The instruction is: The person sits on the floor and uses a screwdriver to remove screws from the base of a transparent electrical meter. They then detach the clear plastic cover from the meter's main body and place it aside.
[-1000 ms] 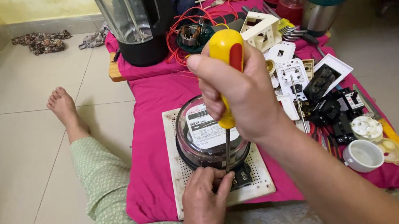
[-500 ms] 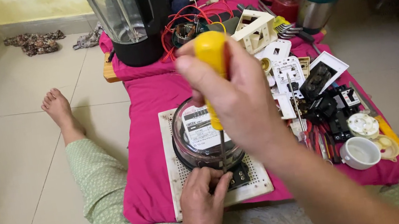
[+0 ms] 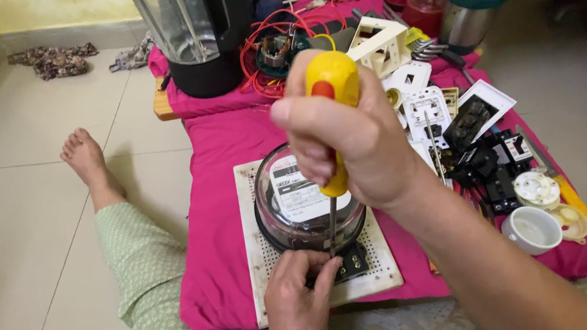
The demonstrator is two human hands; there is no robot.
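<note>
the right hand (image 3: 354, 151) has its fingers clamped on a yellow-handled screwdriver (image 3: 331, 131), upright, tip down at the black terminal block (image 3: 352, 262) of a round glass-domed meter (image 3: 303, 203); the meter sits on a white perforated board (image 3: 262, 264) over a pink cloth (image 3: 213, 201); the left hand (image 3: 296, 306) has its fingers curled against the block.

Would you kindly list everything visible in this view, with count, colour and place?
Screwdriver: one, yellow handle, upright over the meter.
Electric meter: one, clear round cover on black base, centre.
Perforated board: one, white, under the meter.
Cloth: one, pink, under it all.
Blender: one, black base, clear jar, far left.
Wires: bundle, red, far centre.
Switch and socket parts: many, white and black, right.
Cup: one, white, near right.
Left hand: at the meter's base.
Right hand: grip closed on the screwdriver.
</note>
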